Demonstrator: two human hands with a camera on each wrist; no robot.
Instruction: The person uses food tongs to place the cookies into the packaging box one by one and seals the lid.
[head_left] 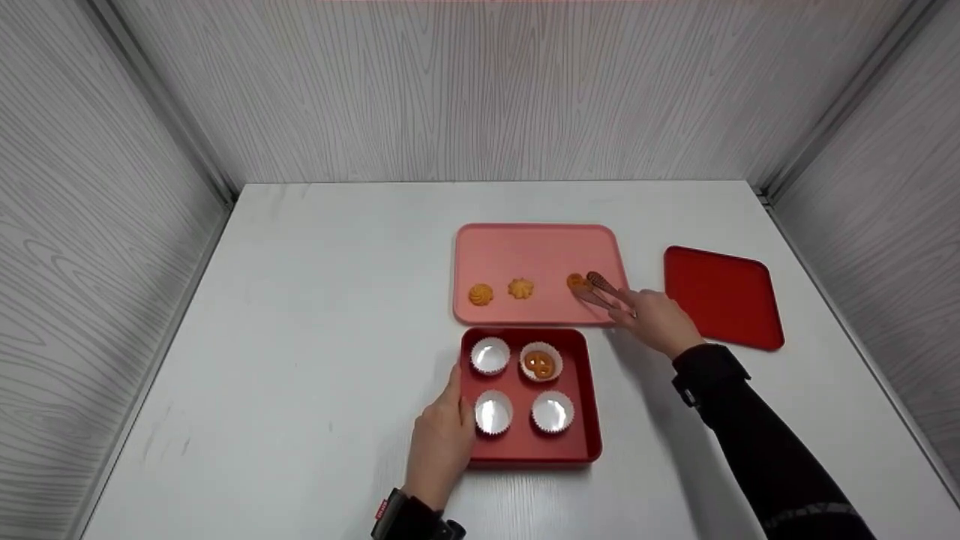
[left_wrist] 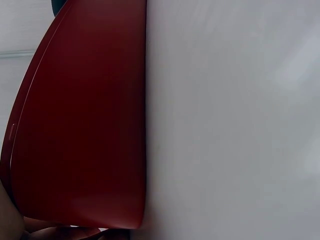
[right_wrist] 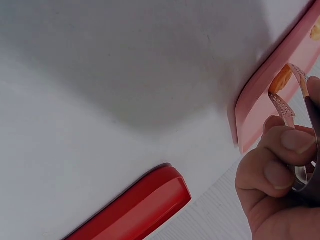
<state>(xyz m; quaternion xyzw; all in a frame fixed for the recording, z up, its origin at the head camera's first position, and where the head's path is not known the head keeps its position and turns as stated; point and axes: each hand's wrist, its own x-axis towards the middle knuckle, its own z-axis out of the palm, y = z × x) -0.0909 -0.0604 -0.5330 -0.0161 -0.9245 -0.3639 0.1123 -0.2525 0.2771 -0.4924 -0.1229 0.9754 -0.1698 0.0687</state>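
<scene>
My right hand (head_left: pixel 660 322) grips a small pair of metal tongs (head_left: pixel 611 291) over the right part of a pink tray (head_left: pixel 536 251). Their perforated tips lie on both sides of a glossy brown cookie (right_wrist: pixel 281 79), seen close up in the right wrist view. Two golden cookies, a swirled one (head_left: pixel 481 294) and a star-shaped one (head_left: pixel 520 288), lie further left on that tray. With my left hand (head_left: pixel 442 442) I hold a square red tin (head_left: pixel 525 455) by its left wall. Inside stand several white paper cups; the back right cup (head_left: pixel 555 352) contains a brown pretzel-shaped cookie (head_left: pixel 539 365).
A flat red lid or tray (head_left: pixel 724 296) lies to the right of the pink tray, close to my right wrist. The white table (head_left: pixel 300 337) is bordered by grey wood-grain panels (head_left: pixel 480 97) at the back and both sides. The tin sits directly in front of the pink tray.
</scene>
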